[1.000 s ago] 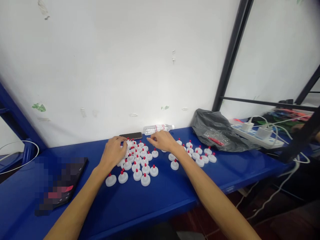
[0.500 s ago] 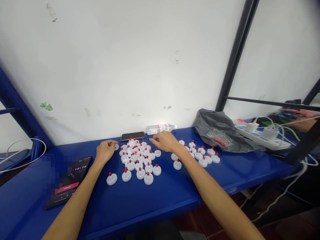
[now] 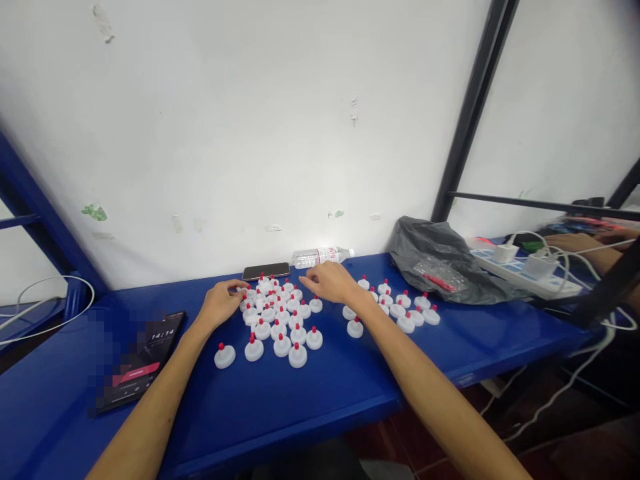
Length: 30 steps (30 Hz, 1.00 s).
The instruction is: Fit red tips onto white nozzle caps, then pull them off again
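Many white round caps with red tips stand on a blue table, in a dense group at the middle and a looser group on the right. At the left edge of the dense group, my left hand pinches one of the caps near its red tip. My right hand hovers between the two groups, thumb stretched toward the dense one and the other fingers partly curled, with nothing visible in it. One cap stands apart at the front left.
Against the wall lie a dark phone and a clear bottle. A larger phone is beside my left forearm. To the right are a black bag, a power strip with cables, and another person's hands.
My left hand has moved right, bringing a cap up against the dense group. My right hand has stayed put. The other person's hands have shifted at the far right.
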Each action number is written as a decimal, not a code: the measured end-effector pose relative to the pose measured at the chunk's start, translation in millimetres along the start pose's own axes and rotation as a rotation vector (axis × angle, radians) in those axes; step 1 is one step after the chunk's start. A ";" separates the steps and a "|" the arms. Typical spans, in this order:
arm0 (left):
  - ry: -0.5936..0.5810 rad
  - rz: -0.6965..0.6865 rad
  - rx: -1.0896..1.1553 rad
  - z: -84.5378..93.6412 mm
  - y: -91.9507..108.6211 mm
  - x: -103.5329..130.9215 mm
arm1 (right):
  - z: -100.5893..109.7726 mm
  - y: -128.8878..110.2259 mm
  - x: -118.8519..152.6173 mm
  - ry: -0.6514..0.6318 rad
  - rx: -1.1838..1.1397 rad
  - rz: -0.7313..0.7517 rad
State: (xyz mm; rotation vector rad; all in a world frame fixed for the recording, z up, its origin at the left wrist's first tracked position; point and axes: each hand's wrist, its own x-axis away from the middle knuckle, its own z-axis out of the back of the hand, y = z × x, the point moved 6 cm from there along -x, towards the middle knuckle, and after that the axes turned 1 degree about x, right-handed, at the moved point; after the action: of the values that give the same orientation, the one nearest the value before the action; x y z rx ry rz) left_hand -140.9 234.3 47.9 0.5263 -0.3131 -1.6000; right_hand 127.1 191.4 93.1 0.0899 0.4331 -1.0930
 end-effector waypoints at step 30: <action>0.232 -0.347 -0.228 3.1 36.5 20.9 | 3.5 -0.9 0.7 0.020 -0.052 0.005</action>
State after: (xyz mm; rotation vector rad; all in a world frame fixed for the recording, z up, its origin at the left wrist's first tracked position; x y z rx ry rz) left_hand -111.8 209.5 65.7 0.6056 0.1437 -1.8580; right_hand 127.7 189.4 96.2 0.0560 0.4784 -1.0760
